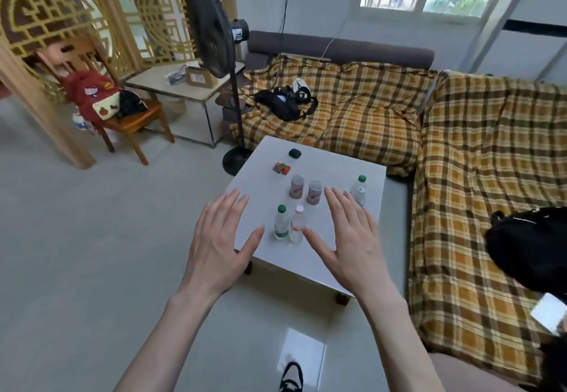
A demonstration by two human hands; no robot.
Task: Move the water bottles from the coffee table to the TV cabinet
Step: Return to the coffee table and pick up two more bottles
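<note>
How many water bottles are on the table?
3. A green-capped bottle and a white-capped bottle stand side by side between the hands. Another green-capped bottle stands near the table's right edge, partly behind the right hand.

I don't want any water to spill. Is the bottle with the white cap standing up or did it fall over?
Standing up. The white-capped bottle is upright on the coffee table, cap on top, beside the green-capped bottle.

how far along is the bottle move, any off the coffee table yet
Nothing looks done. On the coffee table stand a green-capped bottle, a white-capped bottle and another green-capped bottle at the right edge. The left hand and right hand hover open, holding nothing. All visible bottles remain to carry; the TV cabinet is out of view.
</note>
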